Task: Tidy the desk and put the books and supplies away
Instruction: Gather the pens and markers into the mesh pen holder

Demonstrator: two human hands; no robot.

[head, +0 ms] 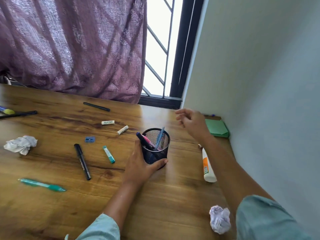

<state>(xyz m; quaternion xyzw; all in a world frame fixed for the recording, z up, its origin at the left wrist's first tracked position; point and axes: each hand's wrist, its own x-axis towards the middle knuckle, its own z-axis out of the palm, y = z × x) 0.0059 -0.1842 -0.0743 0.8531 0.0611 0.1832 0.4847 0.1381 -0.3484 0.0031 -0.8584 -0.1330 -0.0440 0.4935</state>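
A black mesh pen cup (156,153) stands upright on the wooden desk (173,196) and holds several pens. My left hand (140,165) grips the cup near its base, thumb across the front. Beyond the cup, my right hand (190,121) hovers in the air with loosely curled fingers and holds nothing. Loose on the desk to the left lie a black marker (82,161), a teal lead case (108,154), a green pen (42,185), a blue sharpener (89,139) and two white sticks (107,122) (122,130).
Crumpled paper balls lie at the left (20,144) and front right (220,219). A white glue bottle (207,166) lies by the right wall, with green sticky notes (217,128) in the corner. More black pens (96,106) (19,114) lie near the purple curtain (69,45).
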